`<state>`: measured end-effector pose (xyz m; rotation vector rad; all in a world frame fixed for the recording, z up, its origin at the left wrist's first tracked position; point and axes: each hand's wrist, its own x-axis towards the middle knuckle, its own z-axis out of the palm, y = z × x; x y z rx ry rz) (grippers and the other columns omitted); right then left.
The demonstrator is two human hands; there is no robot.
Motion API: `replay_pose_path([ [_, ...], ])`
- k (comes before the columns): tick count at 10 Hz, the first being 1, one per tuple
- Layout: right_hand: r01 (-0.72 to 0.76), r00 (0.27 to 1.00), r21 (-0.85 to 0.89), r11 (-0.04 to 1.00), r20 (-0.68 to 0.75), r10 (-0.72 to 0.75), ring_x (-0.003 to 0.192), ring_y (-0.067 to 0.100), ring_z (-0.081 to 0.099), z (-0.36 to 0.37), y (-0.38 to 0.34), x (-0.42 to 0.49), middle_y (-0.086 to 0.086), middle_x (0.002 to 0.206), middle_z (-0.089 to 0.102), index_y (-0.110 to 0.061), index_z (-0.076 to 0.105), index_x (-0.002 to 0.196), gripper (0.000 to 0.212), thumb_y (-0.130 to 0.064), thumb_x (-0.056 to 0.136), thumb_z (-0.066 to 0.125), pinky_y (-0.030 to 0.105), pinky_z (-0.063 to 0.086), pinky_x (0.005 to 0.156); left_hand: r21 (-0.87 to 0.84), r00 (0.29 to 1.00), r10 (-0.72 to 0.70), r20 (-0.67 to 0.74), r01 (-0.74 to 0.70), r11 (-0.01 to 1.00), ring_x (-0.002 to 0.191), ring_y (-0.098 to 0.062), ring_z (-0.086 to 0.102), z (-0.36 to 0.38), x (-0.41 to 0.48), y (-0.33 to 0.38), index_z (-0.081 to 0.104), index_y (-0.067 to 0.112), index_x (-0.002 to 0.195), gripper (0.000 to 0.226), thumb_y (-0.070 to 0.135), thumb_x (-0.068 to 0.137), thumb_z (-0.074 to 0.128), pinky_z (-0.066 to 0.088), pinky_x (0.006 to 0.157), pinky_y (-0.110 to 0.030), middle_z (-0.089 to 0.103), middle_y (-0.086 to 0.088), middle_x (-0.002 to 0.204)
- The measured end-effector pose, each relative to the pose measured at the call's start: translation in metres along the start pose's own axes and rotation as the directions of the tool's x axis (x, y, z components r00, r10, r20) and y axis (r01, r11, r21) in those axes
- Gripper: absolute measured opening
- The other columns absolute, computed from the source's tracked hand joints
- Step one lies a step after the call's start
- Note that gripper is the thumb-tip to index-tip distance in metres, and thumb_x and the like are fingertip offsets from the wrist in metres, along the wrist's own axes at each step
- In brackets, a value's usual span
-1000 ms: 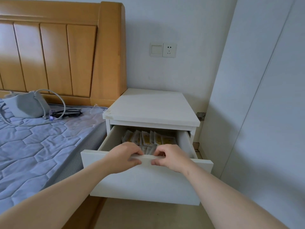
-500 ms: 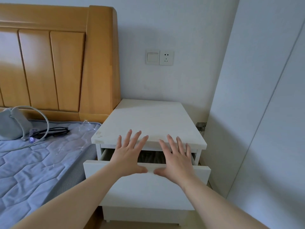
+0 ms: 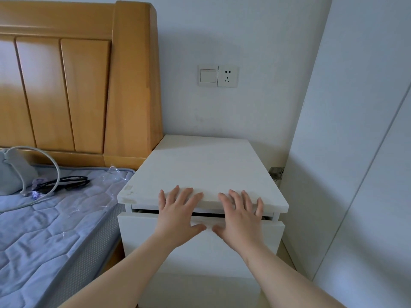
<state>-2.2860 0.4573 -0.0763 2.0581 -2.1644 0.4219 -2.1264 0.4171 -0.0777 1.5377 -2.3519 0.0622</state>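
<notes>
two flat palms, left hand and right hand, fingers straight, side by side on white slab drawer front of boxy white nightstand, for even push closing narrow gap.

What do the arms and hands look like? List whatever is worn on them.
The left arm and right arm are bare up to the frame's edge, no sleeves in view. The left hand and right hand wear no gloves; no ring, watch or bracelet shows on the fingers or wrists.
</notes>
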Motion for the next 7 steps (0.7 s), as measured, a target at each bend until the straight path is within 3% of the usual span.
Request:
replay_pose_path([
  [5, 0.027, 0.999, -0.019, 0.999, 0.037, -0.026, 0.146, 0.027, -0.007, -0.006, 0.006, 0.0, -0.004, 0.159, 0.0, -0.031, 0.006, 0.148, 0.08, -0.047, 0.088, 0.056, 0.054, -0.009, 0.113, 0.024, 0.998, -0.022, 0.051, 0.021, 0.999, 0.146, -0.025, -0.002, -0.007, 0.004, 0.0, 0.017, 0.037, 0.147, 0.077, 0.047, 0.084, 0.061, -0.008, 0.115, -0.05, 0.012, 0.009, 0.155],
  [6, 0.033, 0.996, 0.082, 0.996, 0.08, -0.04, 0.147, 0.023, -0.006, -0.015, 0.006, -0.004, -0.005, 0.16, 0.002, -0.032, 0.007, 0.149, 0.076, -0.044, 0.09, 0.054, 0.051, -0.01, 0.114, 0.041, 0.996, -0.034, 0.076, 0.031, 0.999, 0.146, -0.025, -0.003, -0.011, 0.001, 0.004, 0.015, 0.036, 0.147, 0.077, 0.045, 0.085, 0.061, -0.009, 0.115, -0.051, 0.011, 0.009, 0.155],
  [7, -0.097, 0.979, 0.452, 0.887, -0.115, 0.166, 0.144, 0.018, 0.017, -0.03, 0.01, -0.007, -0.007, 0.152, 0.029, -0.028, 0.024, 0.147, 0.058, -0.027, 0.095, 0.05, 0.042, 0.0, 0.118, 0.065, 0.997, -0.03, 0.077, 0.025, 0.998, 0.146, -0.024, -0.002, -0.012, 0.002, 0.006, 0.015, 0.036, 0.147, 0.079, 0.045, 0.084, 0.061, -0.007, 0.115, -0.052, 0.011, 0.008, 0.155],
])
